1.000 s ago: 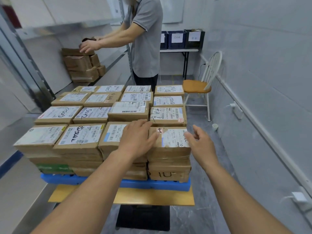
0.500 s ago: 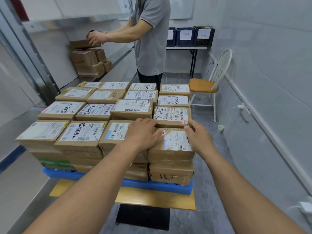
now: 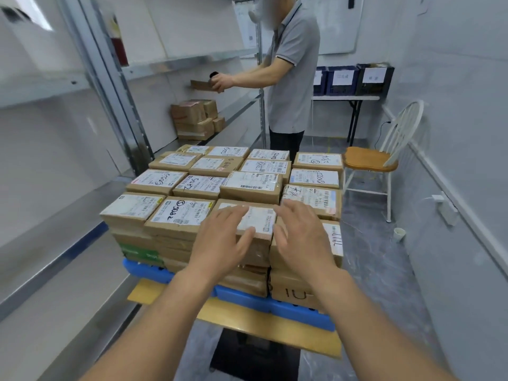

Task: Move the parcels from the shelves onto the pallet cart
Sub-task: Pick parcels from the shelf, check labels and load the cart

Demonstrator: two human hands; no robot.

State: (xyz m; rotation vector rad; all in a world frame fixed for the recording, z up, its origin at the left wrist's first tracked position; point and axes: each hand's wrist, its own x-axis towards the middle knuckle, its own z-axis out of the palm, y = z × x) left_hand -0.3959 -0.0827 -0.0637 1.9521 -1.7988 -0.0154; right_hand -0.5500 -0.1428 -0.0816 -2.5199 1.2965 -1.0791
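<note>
Head view: your left hand (image 3: pixel 220 243) and right hand (image 3: pixel 301 237), flat and empty, cover the parcel (image 3: pixel 258 217) beneath, likely squaring it.

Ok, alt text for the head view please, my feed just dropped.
The left hand and right hand, both open, hover over the front row of labelled cardboard parcels stacked on a blue pallet on a cart. Behind, a second person holds a flat parcel at the metal shelves, where a few boxes sit.

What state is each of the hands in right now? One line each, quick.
Left hand: open, fingers spread over a front parcel, holding nothing.
Right hand: open, fingers spread over the next parcel, holding nothing.
</note>
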